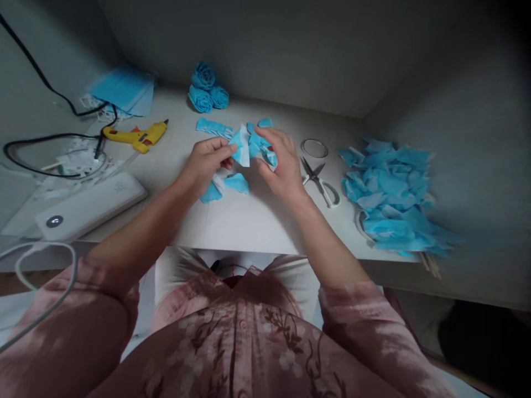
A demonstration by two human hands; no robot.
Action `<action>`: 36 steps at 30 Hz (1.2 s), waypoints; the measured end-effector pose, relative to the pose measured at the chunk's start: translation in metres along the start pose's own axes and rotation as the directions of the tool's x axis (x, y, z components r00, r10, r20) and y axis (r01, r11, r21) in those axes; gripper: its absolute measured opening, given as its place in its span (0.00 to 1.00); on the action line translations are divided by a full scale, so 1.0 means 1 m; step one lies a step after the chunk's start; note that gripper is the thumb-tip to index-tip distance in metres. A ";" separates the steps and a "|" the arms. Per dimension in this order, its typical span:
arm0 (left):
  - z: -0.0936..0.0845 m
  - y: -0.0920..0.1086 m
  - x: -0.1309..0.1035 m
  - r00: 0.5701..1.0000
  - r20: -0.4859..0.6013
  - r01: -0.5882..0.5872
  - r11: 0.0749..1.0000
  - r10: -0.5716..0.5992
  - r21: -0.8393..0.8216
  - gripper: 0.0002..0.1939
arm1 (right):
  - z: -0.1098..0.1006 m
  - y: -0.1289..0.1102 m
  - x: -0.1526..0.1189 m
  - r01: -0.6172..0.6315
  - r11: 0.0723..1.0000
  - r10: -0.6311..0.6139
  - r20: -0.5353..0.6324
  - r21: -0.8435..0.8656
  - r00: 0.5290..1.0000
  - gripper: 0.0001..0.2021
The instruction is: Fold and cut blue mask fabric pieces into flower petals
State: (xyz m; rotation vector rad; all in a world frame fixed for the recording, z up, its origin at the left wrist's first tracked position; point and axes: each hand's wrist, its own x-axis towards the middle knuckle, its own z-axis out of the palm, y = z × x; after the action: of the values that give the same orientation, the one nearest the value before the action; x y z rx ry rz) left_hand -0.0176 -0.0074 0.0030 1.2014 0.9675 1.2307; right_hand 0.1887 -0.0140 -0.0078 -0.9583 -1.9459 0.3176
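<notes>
My left hand [211, 157] pinches a small blue and white piece of fabric [241, 146] above the middle of the table. Just to its right, my right hand [280, 160] has its thumb and fingers spread apart, with nothing seen held between them. Beyond and partly behind the right fingers lie more blue pieces [258, 141]. Two blue scraps [236, 183] rest on the table below the held piece. A pleated blue strip [213, 127] lies behind my left hand.
Three blue rolled roses [203, 99] stand at the back. Scissors [317, 179] lie partly open beside a metal ring [314, 147]. A blue pile [392, 193] fills the right. At left are a yellow glue gun [141, 136], a white power bank [91, 207], blue masks [124, 91] and cables.
</notes>
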 end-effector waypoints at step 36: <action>0.014 0.007 -0.008 1.000 -0.010 -0.008 0.990 0.009 0.138 0.12 | 0.019 -0.003 0.000 -0.310 0.776 0.335 0.059 0.549 0.941 0.16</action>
State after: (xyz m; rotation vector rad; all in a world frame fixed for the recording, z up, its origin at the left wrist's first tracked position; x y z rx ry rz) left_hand -0.0064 -0.0175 0.0115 1.3089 1.0707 1.1939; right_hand 0.1722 -0.0132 -0.0169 -0.8872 -1.5007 0.9959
